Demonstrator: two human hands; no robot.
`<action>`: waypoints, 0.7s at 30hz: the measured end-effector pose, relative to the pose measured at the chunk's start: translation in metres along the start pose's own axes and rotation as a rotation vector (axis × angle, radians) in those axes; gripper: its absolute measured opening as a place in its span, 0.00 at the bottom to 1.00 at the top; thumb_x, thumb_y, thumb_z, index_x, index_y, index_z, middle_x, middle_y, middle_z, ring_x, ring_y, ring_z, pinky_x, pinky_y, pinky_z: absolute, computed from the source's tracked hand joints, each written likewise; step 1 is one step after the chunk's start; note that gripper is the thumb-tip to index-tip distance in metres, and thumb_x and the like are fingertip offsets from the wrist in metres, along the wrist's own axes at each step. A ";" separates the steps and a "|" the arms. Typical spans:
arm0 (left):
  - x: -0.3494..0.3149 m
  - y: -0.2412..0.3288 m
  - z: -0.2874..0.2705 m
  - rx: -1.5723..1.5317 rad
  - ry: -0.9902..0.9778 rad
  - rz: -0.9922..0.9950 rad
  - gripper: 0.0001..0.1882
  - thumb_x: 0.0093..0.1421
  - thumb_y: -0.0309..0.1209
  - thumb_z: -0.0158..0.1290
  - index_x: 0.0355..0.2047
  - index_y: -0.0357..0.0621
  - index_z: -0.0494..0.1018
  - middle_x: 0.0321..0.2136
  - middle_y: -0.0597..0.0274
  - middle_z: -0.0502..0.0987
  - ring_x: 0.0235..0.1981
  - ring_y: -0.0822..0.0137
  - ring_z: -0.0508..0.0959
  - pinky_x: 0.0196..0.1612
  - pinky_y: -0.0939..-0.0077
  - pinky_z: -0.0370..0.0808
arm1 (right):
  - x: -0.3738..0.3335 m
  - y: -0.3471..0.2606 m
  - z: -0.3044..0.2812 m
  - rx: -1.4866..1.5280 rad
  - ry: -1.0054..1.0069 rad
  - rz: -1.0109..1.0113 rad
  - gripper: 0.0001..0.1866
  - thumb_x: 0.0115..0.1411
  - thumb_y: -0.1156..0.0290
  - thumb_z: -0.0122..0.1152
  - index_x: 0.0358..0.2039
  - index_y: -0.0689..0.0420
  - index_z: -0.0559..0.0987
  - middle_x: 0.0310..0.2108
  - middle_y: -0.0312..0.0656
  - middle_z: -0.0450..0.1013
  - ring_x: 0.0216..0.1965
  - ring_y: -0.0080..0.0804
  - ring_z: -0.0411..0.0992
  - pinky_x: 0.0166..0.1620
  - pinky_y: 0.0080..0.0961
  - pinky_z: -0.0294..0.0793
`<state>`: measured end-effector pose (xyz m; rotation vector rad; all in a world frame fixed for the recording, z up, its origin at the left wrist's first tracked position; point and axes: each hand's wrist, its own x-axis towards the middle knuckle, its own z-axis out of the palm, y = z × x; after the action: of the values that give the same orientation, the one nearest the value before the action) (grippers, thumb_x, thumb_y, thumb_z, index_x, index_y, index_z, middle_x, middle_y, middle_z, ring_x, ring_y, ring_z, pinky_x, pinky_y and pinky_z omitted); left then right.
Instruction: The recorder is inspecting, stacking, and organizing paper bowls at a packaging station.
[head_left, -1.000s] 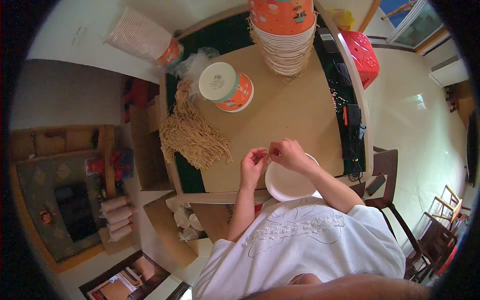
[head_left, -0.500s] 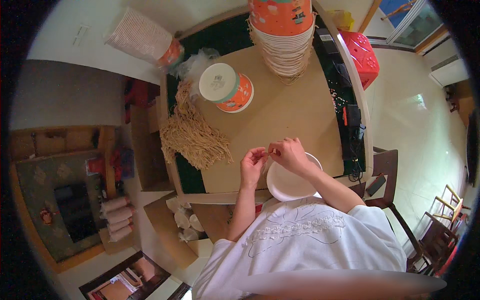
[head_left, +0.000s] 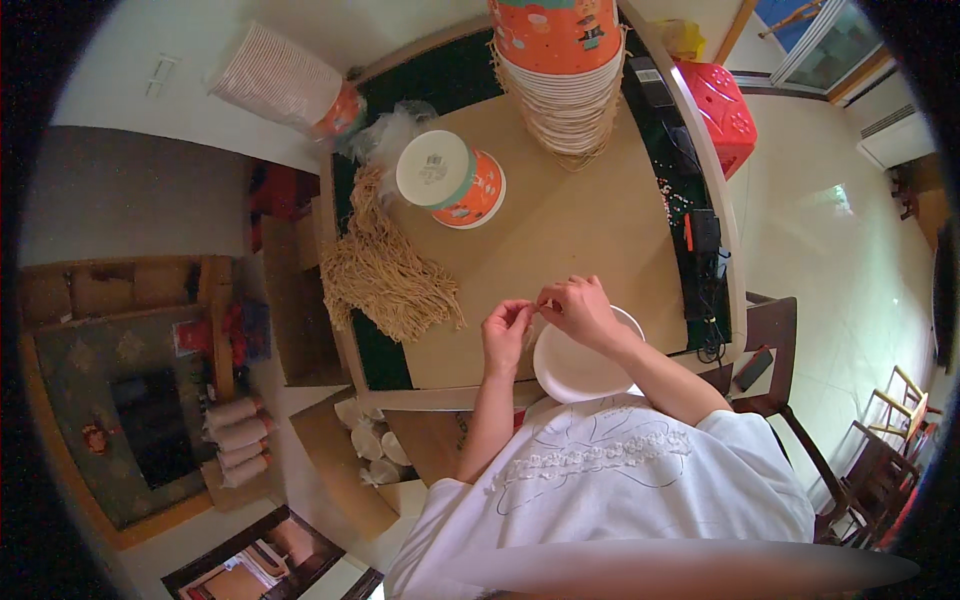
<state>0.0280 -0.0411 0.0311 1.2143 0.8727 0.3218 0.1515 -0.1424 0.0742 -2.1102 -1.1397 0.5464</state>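
Observation:
My left hand (head_left: 506, 332) and my right hand (head_left: 578, 312) meet at the fingertips in front of me, both pinched closed. Whatever sits between the fingers is too small to make out. Beneath my right hand and wrist is a white round paper bucket (head_left: 580, 372), its open mouth facing up, close against my shirt. To the left lies a loose bundle of tan paper cords (head_left: 390, 285). Beyond it an orange and green paper bucket (head_left: 470, 195) stands upside down on the cardboard sheet (head_left: 560, 235).
A tall stack of orange buckets (head_left: 560, 70) with cords at the rims stands at the far side. A stack of white buckets (head_left: 280, 80) is at far left. Crumpled clear plastic (head_left: 400, 135) lies beside the cords. Black cables (head_left: 710, 320) line the right edge. A red stool (head_left: 718, 115) stands beyond.
My left fingertips have drawn in slightly against the right ones. The bucket under my hands stays where it was, and the view has shifted a little.

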 end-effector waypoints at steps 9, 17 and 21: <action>-0.001 0.004 0.005 -0.055 0.027 -0.020 0.03 0.54 0.23 0.50 0.30 0.42 0.71 0.24 0.69 0.73 0.23 0.81 0.69 0.26 0.89 0.66 | 0.001 0.004 0.004 -0.058 0.004 -0.022 0.04 0.45 0.66 0.56 0.21 0.51 0.76 0.17 0.32 0.71 0.25 0.30 0.67 0.33 0.29 0.59; -0.001 0.005 0.005 -0.053 0.024 -0.022 0.03 0.54 0.23 0.50 0.30 0.42 0.70 0.24 0.70 0.72 0.22 0.81 0.68 0.25 0.89 0.65 | 0.001 0.002 0.004 -0.031 0.028 0.007 0.03 0.44 0.68 0.57 0.20 0.51 0.75 0.17 0.32 0.70 0.25 0.30 0.67 0.33 0.29 0.59; -0.001 0.007 0.007 -0.080 0.040 -0.023 0.02 0.54 0.23 0.50 0.30 0.42 0.70 0.23 0.71 0.72 0.22 0.81 0.68 0.25 0.89 0.65 | 0.000 0.004 0.005 -0.069 0.043 -0.040 0.03 0.45 0.69 0.56 0.19 0.52 0.74 0.17 0.32 0.70 0.24 0.30 0.67 0.33 0.29 0.59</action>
<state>0.0336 -0.0440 0.0385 1.1257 0.8997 0.3601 0.1506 -0.1417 0.0674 -2.1429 -1.1891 0.4472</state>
